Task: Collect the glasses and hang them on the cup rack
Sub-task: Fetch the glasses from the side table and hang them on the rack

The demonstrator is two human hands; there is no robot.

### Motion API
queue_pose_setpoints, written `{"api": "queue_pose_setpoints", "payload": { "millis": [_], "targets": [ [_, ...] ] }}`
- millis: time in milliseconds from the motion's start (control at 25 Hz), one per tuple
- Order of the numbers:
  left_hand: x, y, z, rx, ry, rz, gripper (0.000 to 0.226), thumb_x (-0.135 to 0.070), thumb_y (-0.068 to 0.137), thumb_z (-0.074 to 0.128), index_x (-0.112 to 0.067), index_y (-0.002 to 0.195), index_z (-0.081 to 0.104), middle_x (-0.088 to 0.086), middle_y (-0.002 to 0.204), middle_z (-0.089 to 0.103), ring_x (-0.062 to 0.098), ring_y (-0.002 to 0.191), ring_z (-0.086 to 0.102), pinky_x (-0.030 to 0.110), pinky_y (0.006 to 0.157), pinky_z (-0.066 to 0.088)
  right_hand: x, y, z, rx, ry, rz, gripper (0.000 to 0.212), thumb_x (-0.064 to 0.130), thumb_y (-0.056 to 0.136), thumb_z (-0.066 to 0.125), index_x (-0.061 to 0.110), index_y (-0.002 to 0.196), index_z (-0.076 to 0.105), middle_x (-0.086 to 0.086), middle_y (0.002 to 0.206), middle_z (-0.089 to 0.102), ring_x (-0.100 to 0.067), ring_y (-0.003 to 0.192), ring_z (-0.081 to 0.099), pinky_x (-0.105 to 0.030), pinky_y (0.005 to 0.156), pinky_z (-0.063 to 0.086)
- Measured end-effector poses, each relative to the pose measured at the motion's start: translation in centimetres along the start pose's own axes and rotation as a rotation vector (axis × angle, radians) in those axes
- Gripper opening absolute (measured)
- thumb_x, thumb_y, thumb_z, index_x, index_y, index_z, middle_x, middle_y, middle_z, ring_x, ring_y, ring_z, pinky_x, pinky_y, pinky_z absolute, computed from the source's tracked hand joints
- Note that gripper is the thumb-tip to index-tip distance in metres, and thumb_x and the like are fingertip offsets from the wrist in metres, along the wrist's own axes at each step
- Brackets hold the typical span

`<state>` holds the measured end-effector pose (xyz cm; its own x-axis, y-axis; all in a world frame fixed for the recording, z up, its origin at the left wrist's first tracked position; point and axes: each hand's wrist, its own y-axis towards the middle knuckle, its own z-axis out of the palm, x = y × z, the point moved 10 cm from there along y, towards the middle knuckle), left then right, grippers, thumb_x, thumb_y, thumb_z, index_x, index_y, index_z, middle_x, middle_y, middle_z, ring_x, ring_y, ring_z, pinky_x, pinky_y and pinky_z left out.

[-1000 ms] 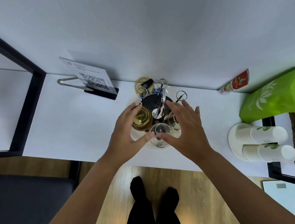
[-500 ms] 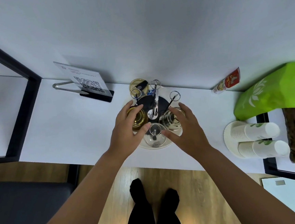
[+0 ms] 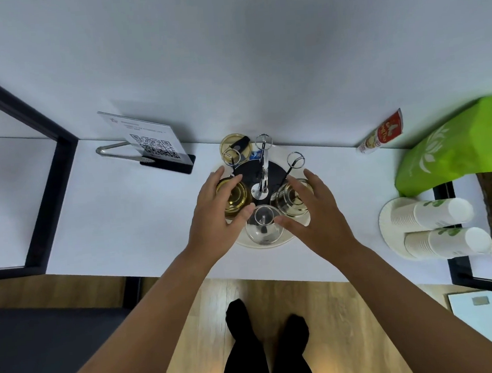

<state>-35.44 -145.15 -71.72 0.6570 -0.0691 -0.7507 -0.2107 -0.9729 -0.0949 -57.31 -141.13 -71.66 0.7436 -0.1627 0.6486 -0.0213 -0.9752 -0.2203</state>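
Note:
A chrome cup rack with ringed arms rises from a black disc inside a round cream tray on the white counter. Upside down around it are an amber glass on the left, a clear glass at the front and a clear glass on the right. Another amber glass sits at the back. My left hand hovers over the left amber glass, fingers spread. My right hand is spread over the right glass. Both thumbs lie at the front glass's sides without gripping it.
A QR-code sign and metal tongs lie at the back left. Stacked paper cups, a green bag and a red sachet are on the right. The counter's front edge is just below the tray, and a black frame bounds the left.
The front clear glass, pinched between both hands a second ago, has come down onto the rack. My fingers have since spread and loosened from it.

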Motion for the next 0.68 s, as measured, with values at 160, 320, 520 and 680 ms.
{"api": "queue_pose_setpoints", "payload": {
  "millis": [160, 320, 520, 680],
  "targets": [
    [-0.1, 0.3, -1.6, -0.007, -0.041, 0.007, 0.059, -0.051, 0.094, 0.070, -0.038, 0.148, 0.050, -0.012, 0.167, 0.030, 0.008, 0.154, 0.024, 0.022, 0.112, 0.026, 0.5, -0.5, -0.7, 0.013, -0.038, 0.001, 0.083, 0.063, 0.091, 0.070, 0.045, 0.161, 0.029, 0.009, 0.176, 0.008, -0.015, 0.162, 0.002, -0.049, 0.116, 0.036],
    [-0.6, 0.3, -3.0, 0.029, -0.011, 0.026, 0.057, -0.049, 0.095, 0.071, -0.038, 0.147, 0.052, -0.013, 0.162, 0.038, 0.009, 0.151, 0.030, 0.025, 0.115, 0.028, 1.5, -1.3, -2.5, -0.019, -0.032, 0.010, 0.085, 0.063, 0.090, 0.072, 0.044, 0.161, 0.029, 0.009, 0.176, 0.011, -0.012, 0.162, 0.001, -0.044, 0.118, 0.031],
    [-3.3, 0.2, -4.2, 0.049, 0.003, 0.125, 0.054, -0.037, 0.097, 0.073, -0.032, 0.147, 0.055, -0.011, 0.159, 0.045, 0.010, 0.149, 0.034, 0.029, 0.117, 0.030, 4.0, -1.9, -4.7, -0.035, -0.047, -0.023, 0.090, 0.067, 0.086, 0.071, 0.045, 0.162, 0.028, 0.008, 0.175, 0.017, -0.010, 0.162, -0.001, -0.035, 0.118, 0.020],
    [-4.9, -1.1, -6.4, -0.002, 0.022, 0.188, 0.051, -0.032, 0.098, 0.072, -0.033, 0.147, 0.055, -0.014, 0.155, 0.048, 0.001, 0.143, 0.035, 0.014, 0.112, 0.024, 5.6, -3.5, -6.7, -0.084, -0.048, -0.036, 0.091, 0.070, 0.085, 0.068, 0.045, 0.162, 0.029, 0.007, 0.175, 0.019, -0.011, 0.162, 0.000, -0.036, 0.121, 0.018]
  ]
}}
